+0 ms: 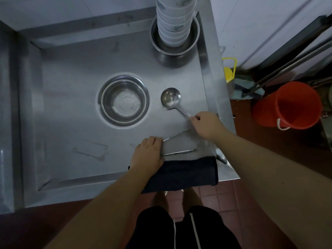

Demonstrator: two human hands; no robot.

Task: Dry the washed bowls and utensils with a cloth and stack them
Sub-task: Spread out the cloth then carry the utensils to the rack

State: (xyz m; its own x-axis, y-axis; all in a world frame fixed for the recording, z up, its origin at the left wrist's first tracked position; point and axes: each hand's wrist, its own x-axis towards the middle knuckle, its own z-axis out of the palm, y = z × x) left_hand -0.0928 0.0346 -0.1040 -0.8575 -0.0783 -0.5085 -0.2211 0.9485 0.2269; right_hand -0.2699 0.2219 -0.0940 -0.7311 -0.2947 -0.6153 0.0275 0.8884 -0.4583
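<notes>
A steel ladle [170, 99] lies on the steel table [71, 108], bowl up, handle running toward my right hand [206, 124], which is closed around the handle's end. My left hand [148, 153] rests on the near ends of steel tongs [177, 150] that lie on the table, partly over a dark cloth [185, 173] draped on the front edge. One steel bowl [124, 101] sits upright mid-table. A tall stack of white bowls [173, 20] stands inside a steel pot [175, 49] at the back right.
The table has a raised rim all round; its right edge [221, 97] drops to a red-tiled floor. An orange bucket [289, 105], a yellow-capped bottle [229, 74] and a dark metal frame [287, 56] stand on the right. A water stain marks the table front left.
</notes>
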